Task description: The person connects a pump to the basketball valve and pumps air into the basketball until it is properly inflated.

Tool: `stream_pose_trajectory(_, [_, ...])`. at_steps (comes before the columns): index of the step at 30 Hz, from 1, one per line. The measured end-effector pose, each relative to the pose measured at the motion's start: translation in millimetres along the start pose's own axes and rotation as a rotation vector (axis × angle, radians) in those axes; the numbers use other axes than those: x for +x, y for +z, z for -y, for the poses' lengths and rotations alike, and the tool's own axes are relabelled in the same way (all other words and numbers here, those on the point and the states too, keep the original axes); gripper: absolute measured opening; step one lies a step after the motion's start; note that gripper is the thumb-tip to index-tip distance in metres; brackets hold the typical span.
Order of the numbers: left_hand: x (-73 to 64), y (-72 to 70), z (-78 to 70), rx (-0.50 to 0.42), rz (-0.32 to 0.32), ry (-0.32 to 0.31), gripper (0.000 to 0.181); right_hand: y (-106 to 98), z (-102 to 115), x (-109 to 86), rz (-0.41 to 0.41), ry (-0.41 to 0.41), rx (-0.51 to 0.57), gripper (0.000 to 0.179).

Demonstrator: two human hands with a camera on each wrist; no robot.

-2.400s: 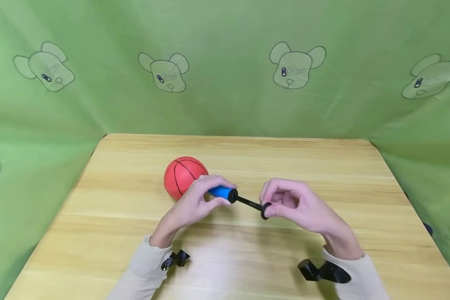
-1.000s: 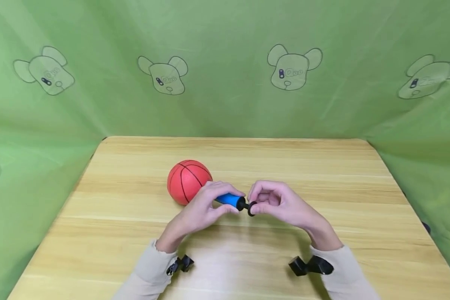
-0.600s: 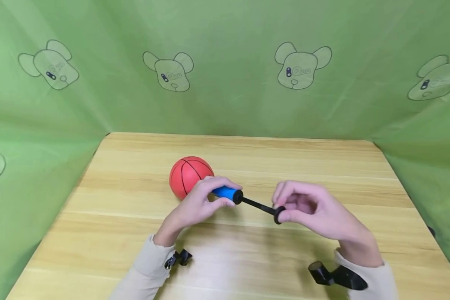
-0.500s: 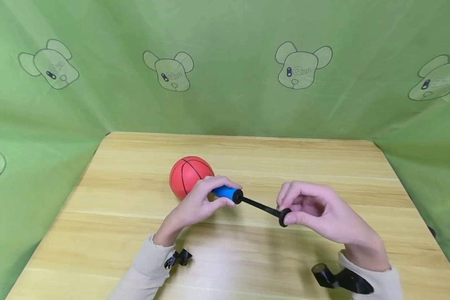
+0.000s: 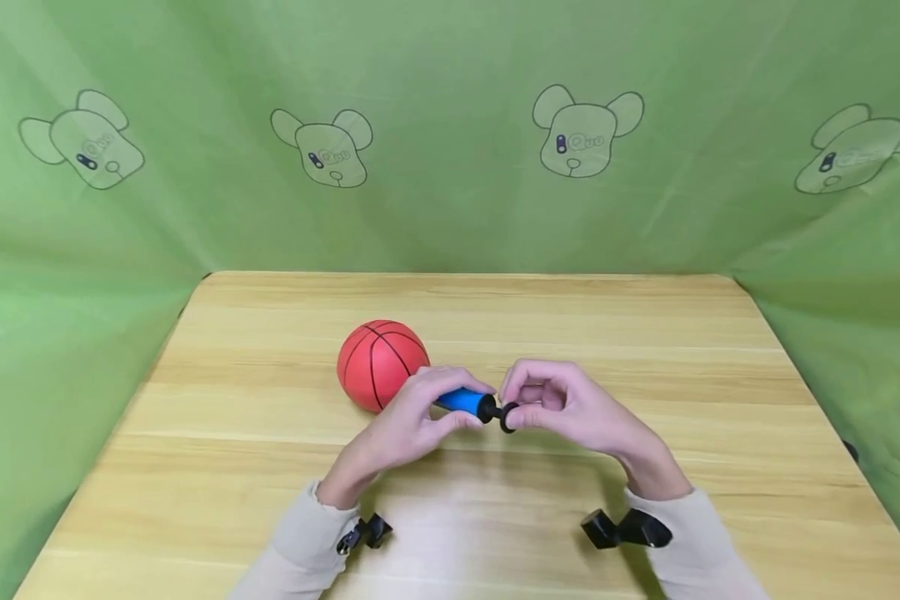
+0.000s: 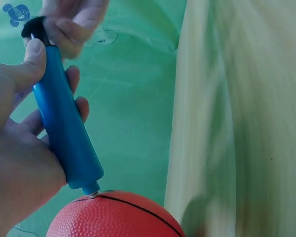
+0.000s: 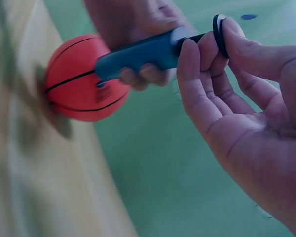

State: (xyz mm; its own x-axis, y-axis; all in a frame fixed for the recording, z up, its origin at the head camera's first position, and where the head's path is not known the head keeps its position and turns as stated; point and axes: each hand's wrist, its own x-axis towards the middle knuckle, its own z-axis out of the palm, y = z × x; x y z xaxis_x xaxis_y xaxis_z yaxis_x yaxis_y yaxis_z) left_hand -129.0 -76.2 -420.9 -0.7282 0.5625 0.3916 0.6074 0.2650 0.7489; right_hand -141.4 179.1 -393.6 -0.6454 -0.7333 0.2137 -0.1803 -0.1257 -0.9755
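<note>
A blue hand pump (image 5: 462, 402) points into a red basketball (image 5: 378, 367) with black lines; in the left wrist view the nozzle end of the pump (image 6: 69, 123) meets the top of the ball (image 6: 118, 217). My left hand (image 5: 412, 421) grips the pump's barrel, fingers wrapped round it. With thumb and fingers my right hand (image 5: 570, 408) pinches the black round handle (image 5: 508, 417). Only a short piece of black rod shows between barrel and handle. In the right wrist view the handle (image 7: 220, 36) sits between the thumb and fingers.
The wooden table (image 5: 270, 500) spreads under both hands. A green cloth (image 5: 450, 208) with bear-head drawings hangs behind it and at both sides. Each sleeve carries a black wrist mount, the left one (image 5: 366, 532) and the right one (image 5: 626, 529).
Half a second ago the rod was drawn far out; my right hand has moved left and pushed the handle in near the barrel. My left hand still grips the pump.
</note>
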Motion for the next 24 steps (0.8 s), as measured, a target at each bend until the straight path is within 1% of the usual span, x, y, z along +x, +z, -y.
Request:
stream_pose_trajectory(2, [-1.3, -0.1, 1.3, 0.008, 0.002, 0.002, 0.027, 1, -5, 3.4, 0.005, 0.013, 0.016, 0.014])
stream_pose_trajectory(4, [-1.9, -1.3, 1.4, -0.011, 0.006, 0.002, 0.027, 3, -5, 5.0, 0.004, 0.018, 0.030, 0.013])
stream_pose_trajectory(7, [-1.6, -4.1, 0.1, -0.037, 0.016, 0.010, 0.026, 4, 1, 4.9, 0.003, 0.014, 0.025, 0.012])
stream_pose_trajectory(9, [-1.0, -6.7, -1.0, -0.053, 0.027, 0.006, 0.026, 5, 8, 3.4, 0.006, -0.006, 0.016, 0.014])
stream_pose_trajectory(10, [0.2, -7.5, -1.8, -0.052, 0.029, 0.004, 0.027, 4, 12, 0.9, 0.011, -0.033, 0.006, 0.016])
stream_pose_trajectory(12, [1.8, -10.2, -2.9, -0.046, 0.025, -0.005, 0.028, 1, 20, -4.9, 0.027, -0.120, -0.011, 0.021])
stream_pose_trajectory(15, [2.1, -16.4, -3.2, -0.031, 0.000, -0.039, 0.030, -4, 32, -16.2, 0.047, -0.270, -0.017, 0.027])
stream_pose_trajectory(16, [1.9, -18.8, -3.0, -0.029, -0.010, -0.046, 0.031, -5, 35, -19.5, 0.051, -0.309, -0.015, 0.029])
stream_pose_trajectory(17, [1.2, -20.9, -2.9, -0.026, -0.018, -0.057, 0.031, -6, 38, -22.1, 0.059, -0.338, -0.007, 0.029])
stream_pose_trajectory(18, [0.2, -22.6, -3.0, -0.025, -0.025, -0.069, 0.031, -7, 40, -24.1, 0.061, -0.350, -0.001, 0.030])
stream_pose_trajectory(20, [-1.2, -24.4, -2.8, -0.030, -0.033, -0.076, 0.032, -7, 43, -25.1, 0.062, -0.350, -0.002, 0.030])
stream_pose_trajectory(22, [-2.4, -23.9, -2.3, -0.033, -0.037, -0.069, 0.032, -6, 43, -21.2, 0.068, -0.333, -0.014, 0.031])
stream_pose_trajectory(24, [-3.6, -21.4, -1.2, -0.031, -0.045, -0.054, 0.032, -4, 39, -14.9, 0.063, -0.280, -0.046, 0.029])
